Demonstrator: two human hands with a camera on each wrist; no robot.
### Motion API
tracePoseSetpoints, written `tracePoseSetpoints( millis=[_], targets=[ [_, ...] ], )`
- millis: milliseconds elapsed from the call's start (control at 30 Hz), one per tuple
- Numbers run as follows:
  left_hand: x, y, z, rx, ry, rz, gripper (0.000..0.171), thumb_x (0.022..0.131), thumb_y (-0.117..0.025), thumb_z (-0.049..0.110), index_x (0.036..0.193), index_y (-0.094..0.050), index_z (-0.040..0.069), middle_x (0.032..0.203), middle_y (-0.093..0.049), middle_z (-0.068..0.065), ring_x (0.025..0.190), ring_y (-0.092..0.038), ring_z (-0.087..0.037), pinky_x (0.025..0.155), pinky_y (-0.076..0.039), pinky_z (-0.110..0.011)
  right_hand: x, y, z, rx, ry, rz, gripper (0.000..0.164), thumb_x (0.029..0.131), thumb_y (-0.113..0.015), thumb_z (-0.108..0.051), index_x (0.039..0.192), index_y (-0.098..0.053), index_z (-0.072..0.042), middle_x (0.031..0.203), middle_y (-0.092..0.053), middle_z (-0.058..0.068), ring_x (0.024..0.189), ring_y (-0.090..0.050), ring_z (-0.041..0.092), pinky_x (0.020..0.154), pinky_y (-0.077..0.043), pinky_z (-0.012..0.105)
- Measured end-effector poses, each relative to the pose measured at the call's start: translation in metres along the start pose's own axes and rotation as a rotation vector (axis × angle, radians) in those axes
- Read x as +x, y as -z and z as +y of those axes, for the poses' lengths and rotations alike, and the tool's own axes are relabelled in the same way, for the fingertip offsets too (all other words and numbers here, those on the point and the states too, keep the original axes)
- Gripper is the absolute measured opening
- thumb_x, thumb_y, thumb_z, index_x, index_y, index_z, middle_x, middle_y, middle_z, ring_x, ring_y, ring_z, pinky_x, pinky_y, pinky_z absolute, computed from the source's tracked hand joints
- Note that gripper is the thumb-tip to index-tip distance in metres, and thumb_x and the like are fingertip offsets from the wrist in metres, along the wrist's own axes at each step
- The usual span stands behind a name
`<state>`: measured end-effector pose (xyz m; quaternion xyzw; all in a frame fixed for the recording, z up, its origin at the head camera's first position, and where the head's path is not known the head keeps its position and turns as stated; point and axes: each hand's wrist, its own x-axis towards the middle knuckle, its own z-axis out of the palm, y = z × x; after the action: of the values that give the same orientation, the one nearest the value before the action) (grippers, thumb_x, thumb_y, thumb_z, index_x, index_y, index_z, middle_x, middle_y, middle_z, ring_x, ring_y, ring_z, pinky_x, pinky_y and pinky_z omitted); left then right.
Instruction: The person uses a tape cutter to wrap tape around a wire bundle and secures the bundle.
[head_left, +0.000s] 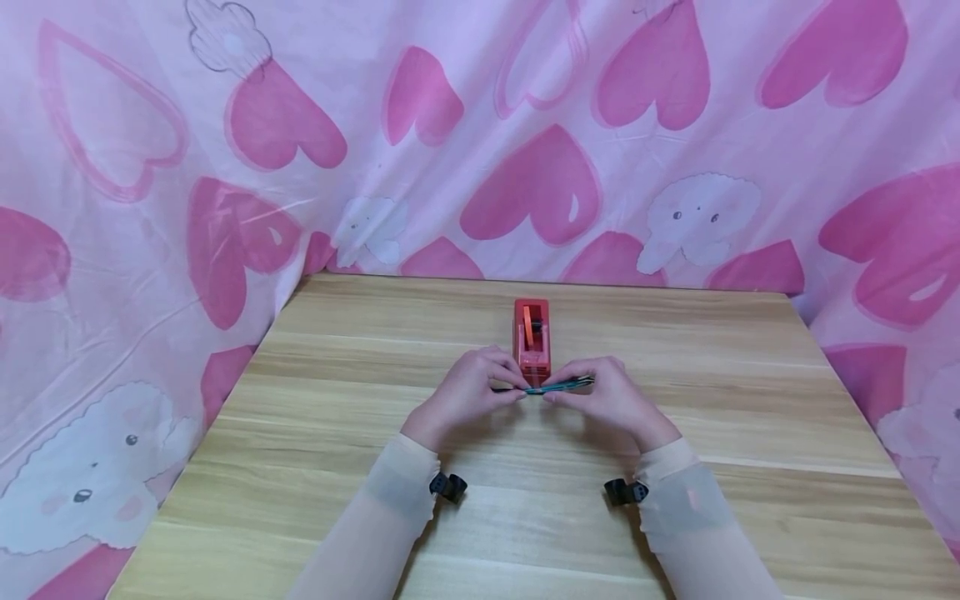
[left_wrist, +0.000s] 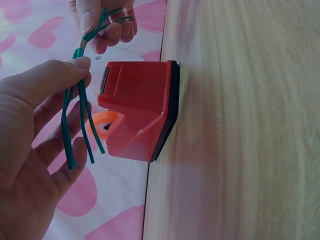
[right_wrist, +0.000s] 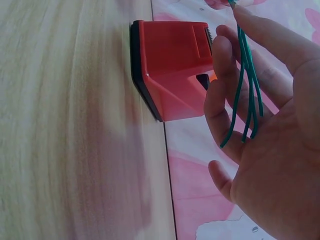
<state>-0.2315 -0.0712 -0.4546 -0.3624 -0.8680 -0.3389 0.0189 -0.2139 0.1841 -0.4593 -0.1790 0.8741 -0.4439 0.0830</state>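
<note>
Before red tape dispenser (left_wrist: pixel 140 90) — left fingers (head_left: pixel 509 375), right fingers (head_left: pixel 572 368) pinching green wires (left_wrist: pixel 67 140).

Looks like smooth, hard plastic with a soft sheen on the red tape dispenser (left_wrist: pixel 137 95), turning matt and black along the base (left_wrist: pixel 175 90). Seems metallic and serrated at the cutter (left_wrist: pixel 104 81). Appears smooth, plastic-coated and faintly glossy on the green strands (left_wrist: pixel 67 131). Shows satin-smooth wood grain across the tabletop (head_left: pixel 360 333); creased, printed cloth in the curtain (head_left: pixel 450 33); thin, puckered fabric on the sleeves (head_left: pixel 367 508).
</note>
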Motion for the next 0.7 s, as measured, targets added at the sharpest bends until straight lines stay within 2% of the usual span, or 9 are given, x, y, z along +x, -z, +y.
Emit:
tracePoseSetpoints(
  millis=[133,267,500,700],
  targets=[
    [-0.0008,0.0016,0.0007,0.036,-0.023,0.005,0.009,0.087,-0.085,0.019,0.097,-0.085,0.019,0.098,-0.075,0.009,0.098,-0.061,-0.009,0.088,-0.053,-0.028,0.0002,-0.0003,0.0003,-0.01,-0.001,-0.001,0.015,0.088,-0.082,-0.04,0.101,-0.08,-0.032,0.103,-0.078,-0.012,0.102,-0.069,0.013,0.096,-0.05,0.043],
    [-0.0009,0.0015,0.0009,0.077,-0.035,0.011,0.01,0.086,-0.086,0.018,0.096,-0.085,0.019,0.099,-0.075,0.008,0.097,-0.06,-0.01,0.087,-0.053,-0.029,0.0005,0.0005,-0.0004,-0.016,0.006,0.002,0.013,0.09,-0.081,-0.04,0.1,-0.081,-0.032,0.102,-0.078,-0.012,0.103,-0.069,0.013,0.099,-0.042,0.045],
    [-0.001,0.0012,0.0033,0.118,-0.029,0.005,0.01,0.086,-0.086,0.017,0.096,-0.085,0.019,0.1,-0.075,0.008,0.098,-0.06,-0.011,0.088,-0.053,-0.031,0.0015,0.0002,0.0045,0.047,-0.009,-0.03,0.015,0.092,-0.079,-0.038,0.103,-0.081,-0.029,0.108,-0.078,-0.007,0.108,-0.07,0.016,0.102,-0.05,0.05],
    [-0.0016,0.002,0.0051,0.122,-0.02,0.012,0.01,0.085,-0.086,0.018,0.095,-0.084,0.019,0.099,-0.076,0.008,0.099,-0.061,-0.012,0.09,-0.053,-0.033,0.001,-0.0012,0.0059,0.051,-0.003,-0.022,0.014,0.091,-0.08,-0.038,0.103,-0.081,-0.032,0.108,-0.078,-0.009,0.108,-0.07,0.014,0.103,-0.05,0.05]
  ],
)
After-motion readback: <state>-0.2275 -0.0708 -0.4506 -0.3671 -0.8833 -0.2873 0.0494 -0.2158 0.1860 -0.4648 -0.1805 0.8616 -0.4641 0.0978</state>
